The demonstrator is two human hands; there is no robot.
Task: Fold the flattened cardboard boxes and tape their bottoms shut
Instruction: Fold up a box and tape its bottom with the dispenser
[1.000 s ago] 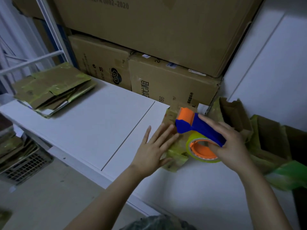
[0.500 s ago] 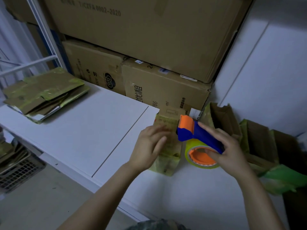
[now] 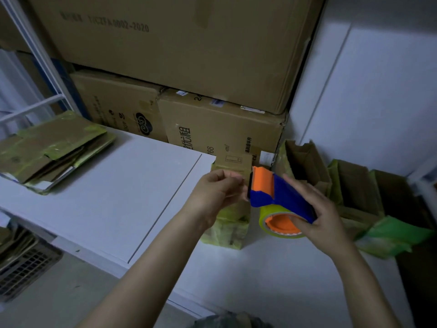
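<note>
A small cardboard box [image 3: 233, 165] sits on the white tabletop [image 3: 113, 197], long axis near to far. The right hand [image 3: 324, 221] grips a tape dispenser [image 3: 283, 197] just right of it. The left hand [image 3: 212, 192] is nearer, its fingers curled at the box's top edge — whether they grip anything is unclear.

One head-worn wide-angle camera looks forward and down, close over a white tabletop [image 3: 106, 197]. Brown cardboard cartons [image 3: 177, 55] fill the upper left.
</note>
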